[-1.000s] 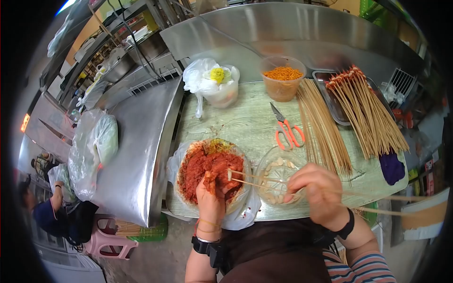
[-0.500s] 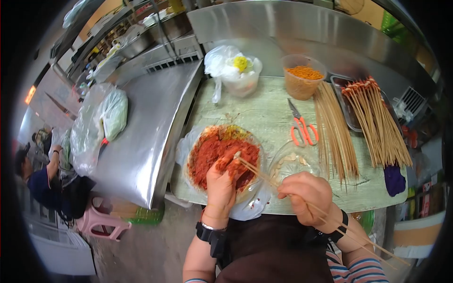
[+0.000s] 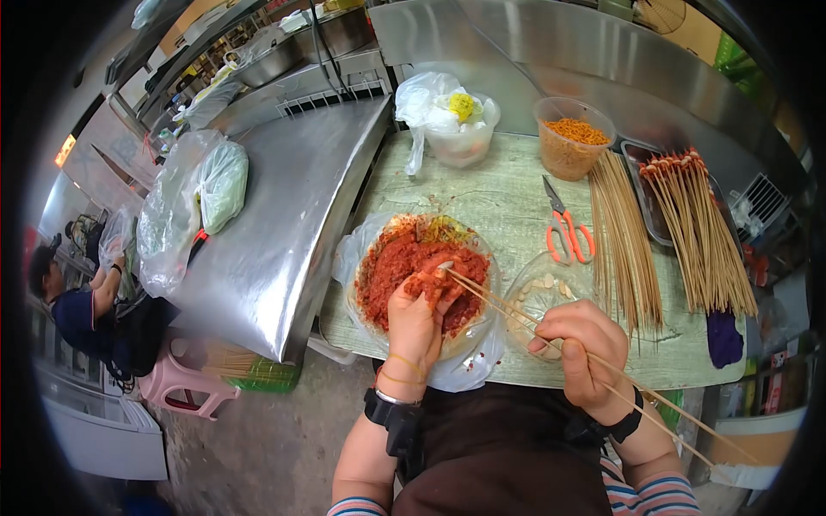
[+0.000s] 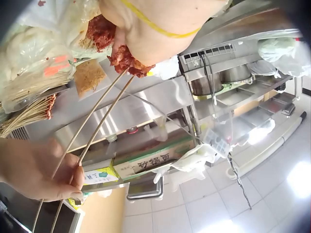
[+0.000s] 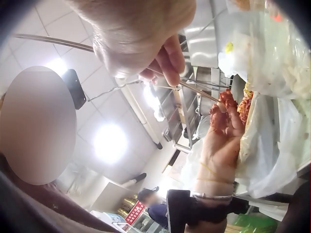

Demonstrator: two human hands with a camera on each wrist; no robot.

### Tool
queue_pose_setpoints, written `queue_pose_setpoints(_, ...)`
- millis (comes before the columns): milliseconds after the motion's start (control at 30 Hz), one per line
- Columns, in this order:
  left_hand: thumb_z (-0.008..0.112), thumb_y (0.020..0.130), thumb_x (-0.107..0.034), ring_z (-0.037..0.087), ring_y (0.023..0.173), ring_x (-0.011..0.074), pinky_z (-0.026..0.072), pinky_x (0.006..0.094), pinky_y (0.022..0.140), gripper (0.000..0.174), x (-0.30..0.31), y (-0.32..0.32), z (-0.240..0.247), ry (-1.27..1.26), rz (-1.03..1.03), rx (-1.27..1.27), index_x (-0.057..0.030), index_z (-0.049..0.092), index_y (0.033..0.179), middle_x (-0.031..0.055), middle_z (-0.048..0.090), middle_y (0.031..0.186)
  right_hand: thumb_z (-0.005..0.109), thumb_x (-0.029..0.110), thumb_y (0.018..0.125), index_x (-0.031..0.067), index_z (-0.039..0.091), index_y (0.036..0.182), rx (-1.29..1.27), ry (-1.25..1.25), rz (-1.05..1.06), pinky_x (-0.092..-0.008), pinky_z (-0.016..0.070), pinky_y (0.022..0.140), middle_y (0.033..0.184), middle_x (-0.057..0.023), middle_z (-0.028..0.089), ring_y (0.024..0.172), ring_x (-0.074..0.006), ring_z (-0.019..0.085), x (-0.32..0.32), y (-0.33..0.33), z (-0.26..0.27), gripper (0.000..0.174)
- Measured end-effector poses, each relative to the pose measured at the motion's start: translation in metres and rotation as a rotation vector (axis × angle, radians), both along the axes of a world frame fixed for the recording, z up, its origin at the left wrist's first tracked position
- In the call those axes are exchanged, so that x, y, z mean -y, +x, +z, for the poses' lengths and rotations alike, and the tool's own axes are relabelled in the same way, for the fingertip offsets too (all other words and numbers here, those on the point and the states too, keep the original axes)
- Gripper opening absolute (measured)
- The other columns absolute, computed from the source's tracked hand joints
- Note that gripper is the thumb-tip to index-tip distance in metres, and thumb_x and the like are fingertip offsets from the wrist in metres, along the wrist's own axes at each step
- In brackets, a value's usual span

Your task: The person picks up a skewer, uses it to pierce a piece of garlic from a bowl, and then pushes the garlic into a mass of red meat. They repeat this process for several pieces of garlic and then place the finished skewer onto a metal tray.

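1. Head view: The person's left hand (image 3: 415,325), its fingers smeared red, is over a plastic-lined bowl (image 3: 471,325) of red mixture (image 3: 385,267), fingers curled round a clump of it. The right hand (image 3: 588,348) grips two bamboo skewers (image 3: 483,293) with bent fingers and thumb; their tips meet at a pale piece (image 3: 446,267) by the left fingertips, while their far ends stick out beyond the right wrist.
2. Head view, around the hands: Just beside the red bowl sits a clear bowl (image 3: 545,307) with pale slices in it. Scissors (image 3: 561,217) with orange handles lie behind that, next to a spread of bare skewers (image 3: 621,249). Further right, loaded skewers (image 3: 701,236) rest with their red-and-white ends over a dark tray, a purple cloth (image 3: 724,338) at their lower ends. A tub (image 3: 575,158) of orange shreds stands at the back of the table.
3. Left wrist view: The two skewers run from the red clump at the left fingers to the right hand, which pinches them. A yellow band (image 4: 150,22) circles the left wrist.
4. Right wrist view: The right fingers close on the skewers; the pale piece shows between the reddened left fingertips.
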State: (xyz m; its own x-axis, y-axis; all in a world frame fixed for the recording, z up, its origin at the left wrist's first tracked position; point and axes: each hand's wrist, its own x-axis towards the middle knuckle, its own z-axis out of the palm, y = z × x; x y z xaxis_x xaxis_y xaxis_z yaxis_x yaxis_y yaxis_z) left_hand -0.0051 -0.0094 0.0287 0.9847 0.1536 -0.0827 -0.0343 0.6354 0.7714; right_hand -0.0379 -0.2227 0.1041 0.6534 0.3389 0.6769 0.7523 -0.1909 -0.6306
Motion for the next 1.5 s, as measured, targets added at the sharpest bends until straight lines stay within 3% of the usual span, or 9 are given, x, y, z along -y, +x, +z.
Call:
queue_pose_setpoints(167,0.053,0.092,-0.009,0.060,0.102,0.0196,0.0519,0.0312,0.086,0.024,-0.003,0.002,0.003,-0.120,0.028,-0.018,0.0015,0.057,0.113,0.0105,0.060,0.113,0.046,0.016,0.094,-0.0023,0.060,0.090,-0.012,0.030,-0.030,-0.0275,0.0484,0.060,0.082,-0.0126,0.062,0.065,-0.0189,0.061,0.006,-0.002,-0.002,0.023)
queue_pose_setpoints(433,0.051,0.092,-0.008,0.055,0.111,0.0234,0.0489,0.0356,0.092,0.029,-0.005,-0.004,0.011,-0.209,-0.066,0.070,-0.0012,0.051,0.121,0.0113,0.056,0.122,0.038,0.024,0.098,-0.0025,0.057,0.089,-0.211,0.361,-0.061,-0.0271,0.0490,0.060,0.083,-0.0149,0.057,0.064,-0.0186,0.063,0.017,-0.008,-0.018,0.034)
queue_pose_setpoints(533,0.050,0.092,-0.008,0.053,0.114,0.0242,0.0439,0.0397,0.098,0.031,-0.001,-0.007,0.012,-0.264,-0.033,0.041,-0.0023,0.050,0.122,0.0107,0.054,0.124,0.038,0.023,0.098,-0.0032,0.056,0.090,-0.204,0.346,-0.062,-0.0276,0.0495,0.061,0.083,-0.0148,0.057,0.064,-0.0187,0.063,0.016,-0.009,-0.015,0.033)
queue_pose_setpoints(1000,0.052,0.091,-0.005,0.051,0.116,0.0246,0.0415,0.0419,0.101,0.031,0.011,-0.014,0.015,-0.256,-0.032,0.042,-0.0005,0.050,0.122,0.0105,0.054,0.124,0.041,0.016,0.096,-0.0031,0.057,0.091,-0.199,0.311,-0.031,-0.0284,0.0494,0.063,0.081,-0.0145,0.059,0.065,-0.0186,0.063,0.016,-0.009,-0.015,0.026)
queue_pose_setpoints(1500,0.052,0.089,-0.004,0.052,0.115,0.0266,0.0412,0.0441,0.101,0.033,0.011,-0.013,0.002,-0.348,0.005,0.048,0.0003,0.049,0.122,0.0116,0.055,0.123,0.043,0.014,0.094,0.0016,0.059,0.089,0.074,0.064,0.000,-0.0301,0.0504,0.062,0.077,-0.0104,0.065,0.069,-0.0222,0.062,0.009,-0.006,-0.023,0.021)
